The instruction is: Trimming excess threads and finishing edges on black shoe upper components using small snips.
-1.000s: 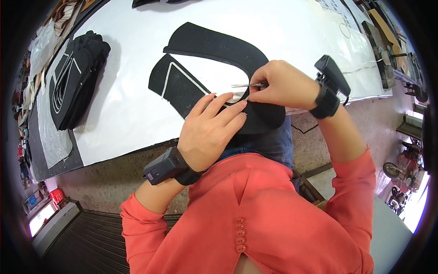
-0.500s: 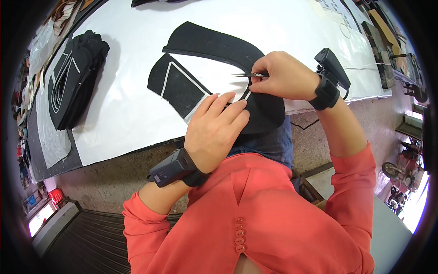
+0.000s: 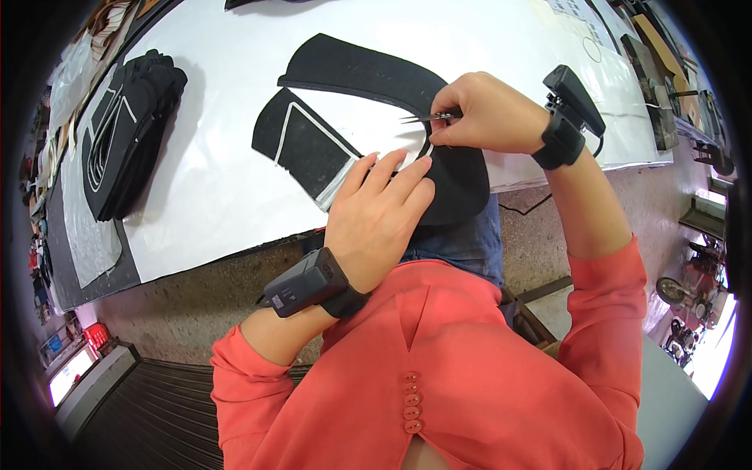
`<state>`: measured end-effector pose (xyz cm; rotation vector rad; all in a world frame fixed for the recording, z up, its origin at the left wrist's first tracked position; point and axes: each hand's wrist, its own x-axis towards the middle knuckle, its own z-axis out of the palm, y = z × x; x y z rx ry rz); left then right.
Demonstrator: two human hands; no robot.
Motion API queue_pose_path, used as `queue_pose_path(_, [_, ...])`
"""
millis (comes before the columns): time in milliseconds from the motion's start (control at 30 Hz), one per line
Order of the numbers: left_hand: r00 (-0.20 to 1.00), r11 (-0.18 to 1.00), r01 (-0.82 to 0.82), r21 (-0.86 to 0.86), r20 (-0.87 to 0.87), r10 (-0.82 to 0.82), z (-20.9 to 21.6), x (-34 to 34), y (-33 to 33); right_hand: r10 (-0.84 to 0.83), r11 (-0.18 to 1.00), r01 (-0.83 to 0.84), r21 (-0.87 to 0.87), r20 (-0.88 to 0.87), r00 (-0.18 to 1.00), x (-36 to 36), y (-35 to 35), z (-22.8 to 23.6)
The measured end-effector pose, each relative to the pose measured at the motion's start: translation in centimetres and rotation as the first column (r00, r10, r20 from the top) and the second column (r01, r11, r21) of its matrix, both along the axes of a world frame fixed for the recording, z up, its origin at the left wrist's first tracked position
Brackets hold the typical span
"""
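Head view: left hand (image 3: pixel 381 215) lies flat, fingers spread, pressing the black fabric panel (image 3: pixel 356 125) onto the white table (image 3: pixel 211 196) at its near edge. Right hand (image 3: pixel 478 113) pinches small metal snips (image 3: pixel 427 118) closed over the panel's white-striped edge. Stacked black pieces (image 3: pixel 125 129) lie far left.

Sewing workshop | long white cutting table (image 3: pixel 235 196) | stacked black fabric pieces (image 3: pixel 125 133) far left | concrete floor (image 3: pixel 196 298)

Left hand (image 3: pixel 381 213) presses black fabric piece (image 3: pixel 368 82); right hand (image 3: pixel 479 113) holds small scissors (image 3: pixel 427 118).
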<state>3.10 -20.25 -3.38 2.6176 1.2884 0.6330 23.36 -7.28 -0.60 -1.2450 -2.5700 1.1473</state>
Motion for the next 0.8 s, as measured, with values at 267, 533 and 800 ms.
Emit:
queue_pose_path(267, [0.98,0.981,0.188,-0.04,0.066,-0.185,0.5,-3.0,1.8,-0.008,0.999,0.004,0.038,0.093,0.996,-1.3,-1.8,0.0])
queue_pose_path(533, [0.986,0.986,0.165,-0.005,-0.027,-0.165,0.5,-2.4,1.3,-0.064,0.998,0.064,0.006,-0.07,0.996,-0.6,-3.0,-0.8])
queue_pose_path(800, [0.998,0.997,0.065,0.038,-0.025,-0.064,0.3,-0.9,0.5,0.018,1.0,-0.019,-0.022,-0.045,0.999,-0.7,-1.5,-0.5])
